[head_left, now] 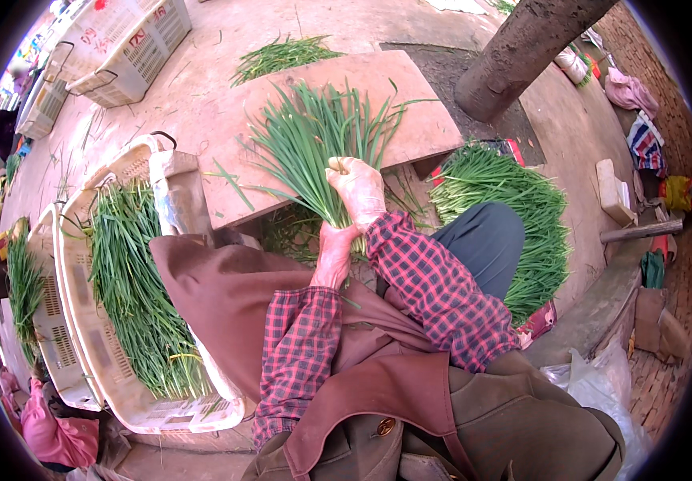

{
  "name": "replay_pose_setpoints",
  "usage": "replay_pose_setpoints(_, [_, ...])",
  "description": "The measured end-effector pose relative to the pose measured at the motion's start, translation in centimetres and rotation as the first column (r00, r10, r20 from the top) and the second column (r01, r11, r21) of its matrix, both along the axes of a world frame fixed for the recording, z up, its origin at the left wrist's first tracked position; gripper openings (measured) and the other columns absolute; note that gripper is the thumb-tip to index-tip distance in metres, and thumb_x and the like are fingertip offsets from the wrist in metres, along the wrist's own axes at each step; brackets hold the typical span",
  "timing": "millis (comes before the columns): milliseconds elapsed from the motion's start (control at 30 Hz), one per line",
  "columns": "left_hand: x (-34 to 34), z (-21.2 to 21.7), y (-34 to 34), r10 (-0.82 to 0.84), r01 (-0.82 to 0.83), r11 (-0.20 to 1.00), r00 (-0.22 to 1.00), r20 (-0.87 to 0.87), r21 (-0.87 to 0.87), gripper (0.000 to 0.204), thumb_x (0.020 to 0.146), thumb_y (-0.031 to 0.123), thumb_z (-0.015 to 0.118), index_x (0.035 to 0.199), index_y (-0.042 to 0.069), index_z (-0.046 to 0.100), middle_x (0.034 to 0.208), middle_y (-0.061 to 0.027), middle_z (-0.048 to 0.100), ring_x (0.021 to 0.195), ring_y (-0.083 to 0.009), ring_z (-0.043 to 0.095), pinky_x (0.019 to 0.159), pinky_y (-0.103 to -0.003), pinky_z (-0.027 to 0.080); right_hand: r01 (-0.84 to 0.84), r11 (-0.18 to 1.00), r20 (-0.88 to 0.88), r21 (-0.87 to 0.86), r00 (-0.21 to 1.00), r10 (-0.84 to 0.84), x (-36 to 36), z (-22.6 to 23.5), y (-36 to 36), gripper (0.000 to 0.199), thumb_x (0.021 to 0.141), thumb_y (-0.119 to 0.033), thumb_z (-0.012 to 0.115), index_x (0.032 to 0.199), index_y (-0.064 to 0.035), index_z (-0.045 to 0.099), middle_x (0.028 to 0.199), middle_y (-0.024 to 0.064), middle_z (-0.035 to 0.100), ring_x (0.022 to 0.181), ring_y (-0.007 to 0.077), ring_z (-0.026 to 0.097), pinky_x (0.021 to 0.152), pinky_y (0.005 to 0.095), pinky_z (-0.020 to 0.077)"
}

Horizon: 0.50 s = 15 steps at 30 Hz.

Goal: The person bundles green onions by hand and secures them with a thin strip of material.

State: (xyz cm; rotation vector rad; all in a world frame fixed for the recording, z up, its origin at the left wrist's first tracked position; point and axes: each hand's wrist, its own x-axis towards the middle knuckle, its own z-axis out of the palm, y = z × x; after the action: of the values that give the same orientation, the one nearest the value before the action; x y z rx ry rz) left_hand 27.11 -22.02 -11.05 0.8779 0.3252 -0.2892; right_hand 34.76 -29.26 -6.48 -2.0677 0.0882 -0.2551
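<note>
A bunch of garlic chives fans out over a low pinkish board, its long green leaves pointing away from me. My right hand is closed round the middle of the bunch, fingers curled in. Just below it my left hand grips the stem end, partly covered by the right wrist. To my right, beside my bent knee, lies a big heap of chives with pale stems turned toward the board. Loose leaves and trimmings lie beneath the board's near edge.
Left of me stands a white plastic crate filled with chives, another crate beyond it. Stacked crates are at the far left. A tree trunk rises behind the board. More chives lie past the board. A plastic bag sits at lower right.
</note>
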Motion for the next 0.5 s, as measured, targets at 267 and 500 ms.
replay_pose_setpoints(267, [-0.1,2.8,0.5,-0.06,0.059,0.997,0.998,-0.019,-0.058,0.047,0.078,-0.005,0.069,0.123,-0.002,0.054,0.099,-0.0096,0.068,0.075,-0.0175,0.067,0.064,-0.03,0.056,0.116,0.932,-0.227,0.343,0.973,-0.038,-1.3,2.9,-0.9,0.019,0.086,-0.016,0.071,0.1,-0.0032,0.073,0.08,0.0013,0.069,0.061,0.0072,0.056,0.058,0.0241,0.0482])
replay_pose_setpoints(500, [0.3,1.7,0.8,-0.132,0.121,0.975,0.99,-0.043,-0.187,0.044,0.083,0.0,0.069,0.126,0.002,0.056,0.111,-0.0072,0.066,0.087,-0.0187,0.067,0.073,-0.033,0.057,0.084,0.82,-0.288,0.567,0.952,0.102,-4.1,2.8,-3.6,0.014,0.094,-0.017,0.063,0.098,-0.0057,0.069,0.078,0.0061,0.071,0.05,0.0077,0.057,0.041,0.0238,0.0424])
